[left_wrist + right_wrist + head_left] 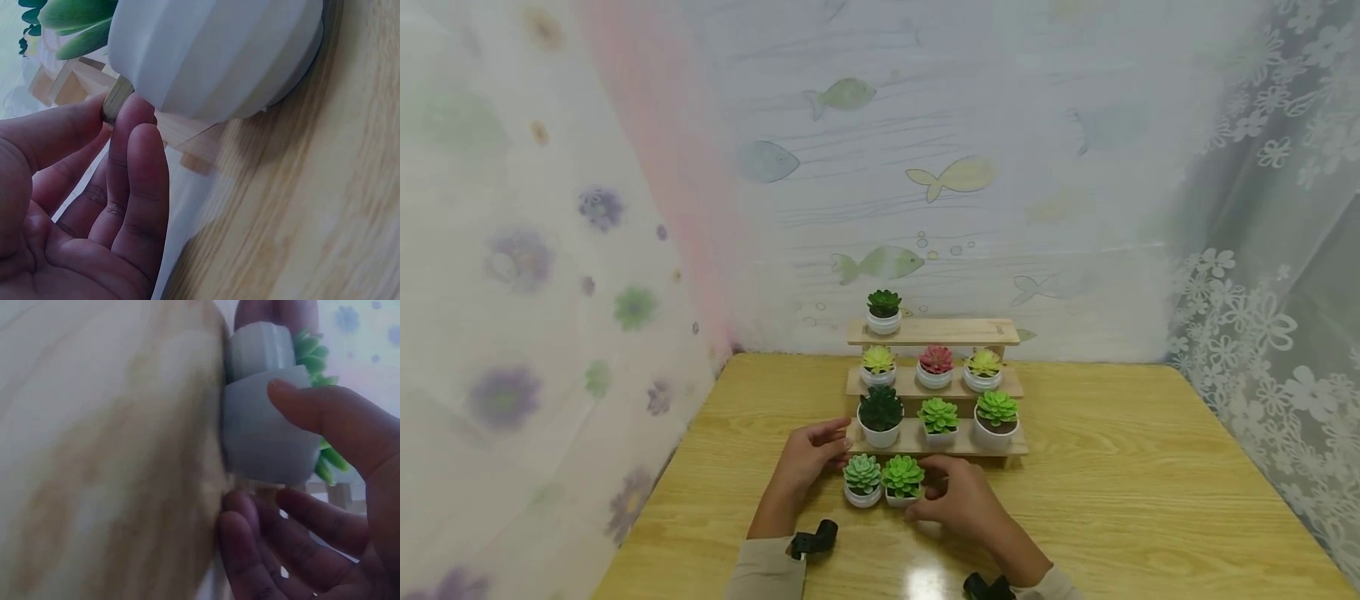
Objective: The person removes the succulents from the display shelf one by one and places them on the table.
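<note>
My left hand (805, 457) is at the left end of the lowest shelf of a wooden tiered stand (898, 446). In the left wrist view its thumb and forefinger pinch the wooden board end (115, 100), close beside a ribbed white pot (219, 56). That pot holds a pale blue-green succulent (862, 472) and stands on the table before the stand. Right next to it is a bright green potted succulent (902, 477) in a smooth white pot (269, 428). My right hand (962, 497) holds this one, thumb on the pot's front, other fingers curled around its right side.
On the stand's top shelf is a dark green succulent (883, 310). The middle shelf bears yellow-green, red (936, 361) and yellow ones; the lowest bears a dark green (881, 409) and two bright green ones. Patterned curtains (880, 167) surround the wooden table (1120, 475).
</note>
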### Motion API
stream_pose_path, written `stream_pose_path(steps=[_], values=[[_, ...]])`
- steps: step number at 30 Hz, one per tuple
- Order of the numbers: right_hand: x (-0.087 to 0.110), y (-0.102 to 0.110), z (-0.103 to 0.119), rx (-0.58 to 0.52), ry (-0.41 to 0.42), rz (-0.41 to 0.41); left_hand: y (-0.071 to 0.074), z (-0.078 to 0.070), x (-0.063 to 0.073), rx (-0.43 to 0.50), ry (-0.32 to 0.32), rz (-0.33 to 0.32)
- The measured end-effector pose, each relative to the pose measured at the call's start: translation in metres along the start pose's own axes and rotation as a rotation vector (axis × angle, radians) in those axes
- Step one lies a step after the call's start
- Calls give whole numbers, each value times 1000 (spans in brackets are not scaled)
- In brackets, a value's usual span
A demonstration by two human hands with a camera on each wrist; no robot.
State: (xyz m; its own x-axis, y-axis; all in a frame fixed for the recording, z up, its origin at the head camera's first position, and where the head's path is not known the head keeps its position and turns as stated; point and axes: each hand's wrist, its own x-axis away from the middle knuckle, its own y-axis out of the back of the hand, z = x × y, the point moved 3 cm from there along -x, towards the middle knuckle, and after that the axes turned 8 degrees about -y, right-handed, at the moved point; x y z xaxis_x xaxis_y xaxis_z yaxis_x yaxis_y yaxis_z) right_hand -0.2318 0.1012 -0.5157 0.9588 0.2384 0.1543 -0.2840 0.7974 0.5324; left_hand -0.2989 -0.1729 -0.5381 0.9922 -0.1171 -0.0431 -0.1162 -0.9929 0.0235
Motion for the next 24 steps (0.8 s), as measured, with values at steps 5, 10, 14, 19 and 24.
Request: stream_pose_path(steps=[5,10,14,19,24], values=[[4,6,6,3,24,3,-1,-1,0,6,1,8],[6,12,13,10,61,5,-1,-3,1,-4,2,-5],[8,17,19,8,78,-2,-1,-4,2,-5,7,-15],[13,24,28,22,94,-41,-1,-5,3,6,8,-9],[16,31,37,40,117,-64,-1,-4,3,12,16,2]])
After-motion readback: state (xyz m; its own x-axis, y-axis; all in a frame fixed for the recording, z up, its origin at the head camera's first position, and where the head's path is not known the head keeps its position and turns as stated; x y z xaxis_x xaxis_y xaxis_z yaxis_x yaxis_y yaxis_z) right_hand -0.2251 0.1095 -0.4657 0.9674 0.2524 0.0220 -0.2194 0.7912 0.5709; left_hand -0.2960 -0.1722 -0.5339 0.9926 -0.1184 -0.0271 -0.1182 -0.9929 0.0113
